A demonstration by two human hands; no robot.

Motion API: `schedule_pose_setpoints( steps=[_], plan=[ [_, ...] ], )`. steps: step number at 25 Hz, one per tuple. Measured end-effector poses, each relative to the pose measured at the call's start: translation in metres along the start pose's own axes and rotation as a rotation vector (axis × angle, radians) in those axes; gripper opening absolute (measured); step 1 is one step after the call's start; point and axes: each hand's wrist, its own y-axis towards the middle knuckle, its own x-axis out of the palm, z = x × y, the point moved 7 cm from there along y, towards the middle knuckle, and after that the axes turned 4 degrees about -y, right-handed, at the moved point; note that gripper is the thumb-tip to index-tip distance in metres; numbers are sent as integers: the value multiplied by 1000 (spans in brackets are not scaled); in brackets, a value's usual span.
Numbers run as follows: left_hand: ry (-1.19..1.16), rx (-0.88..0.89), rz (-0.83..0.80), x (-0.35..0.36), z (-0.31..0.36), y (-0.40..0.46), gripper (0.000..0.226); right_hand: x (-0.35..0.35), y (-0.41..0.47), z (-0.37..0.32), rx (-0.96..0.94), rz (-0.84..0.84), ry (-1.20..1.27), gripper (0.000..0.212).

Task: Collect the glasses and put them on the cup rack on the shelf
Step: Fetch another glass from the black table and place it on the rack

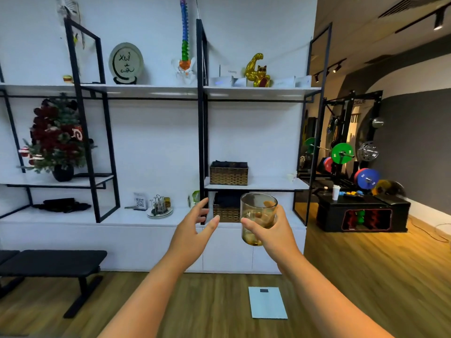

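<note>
Head view: glass is gripped upright in right hand; left hand is held open, empty; cup rack is seen on shelf

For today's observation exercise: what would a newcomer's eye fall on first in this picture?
The amber glass held up in the right hand at centre, with the left hand open beside it. Behind, the cup rack stands on the low shelf.

The rack stands on the low shelf left of the upright post, a basket sits on the shelf above to the right, and the right hand holds a glass before them, the left hand beside it.
</note>
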Motion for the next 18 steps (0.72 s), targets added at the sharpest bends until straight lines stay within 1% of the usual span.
schedule_pose_setpoints(
  steps=[3, 6, 11, 18],
  plan=[
    [-23, -2, -11, -1, -41, 79, 66, 34, 73, 24, 4, 8, 5, 68],
    [-16, 16, -25, -5, -73, 158, 63, 64, 147, 41, 1, 14, 28, 65],
    [-1, 33, -32, -5, -119, 260, 56, 89, 248, 68, -1, 27, 54, 68],
    [-19, 30, -25, 44, -187, 378, 50, 120, 381, 132, -40, -35, 75, 72]
  ],
)
